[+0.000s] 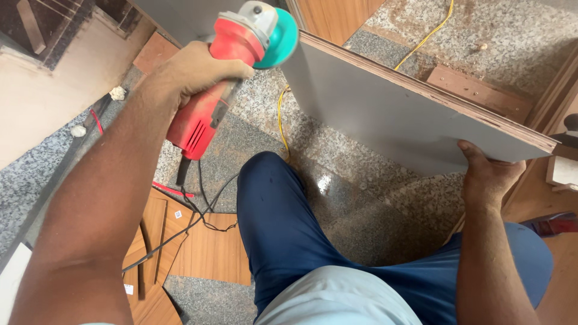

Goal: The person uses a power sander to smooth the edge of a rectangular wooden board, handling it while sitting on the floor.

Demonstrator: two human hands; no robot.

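A bare left forearm fills the frame from 7 o'clock, nearest the lens, above the person's knee in dark blue trousers (283, 222). Beyond them, the granite floor (361, 180) spreads across the whole scene, dusted with sawdust. At 2 o'clock a grey laminated board (385, 114) stands tilted on edge, its raw plywood rim facing up and running from 12 to 3 o'clock. Wood veneer offcuts (198, 247) lie on the floor at 7 o'clock, and a yellow cord (282, 120) snakes past the board's near end. The left hand (192, 72) has its fingers clenched round the body of a red grinder (223, 78) at 11 o'clock, its teal disc (280, 39) right at the board's upper corner; whether it touches cannot be told. A black cable (198, 192) trails from the tool toward 7 o'clock. The right hand (490, 171) at 3 o'clock grasps the board's lower edge, thumb on the grey face, steadying it. Judged from this, the edge is being dressed or trimmed; the next pass would likely call for a firm hold on the board and the disc kept level along the rim.
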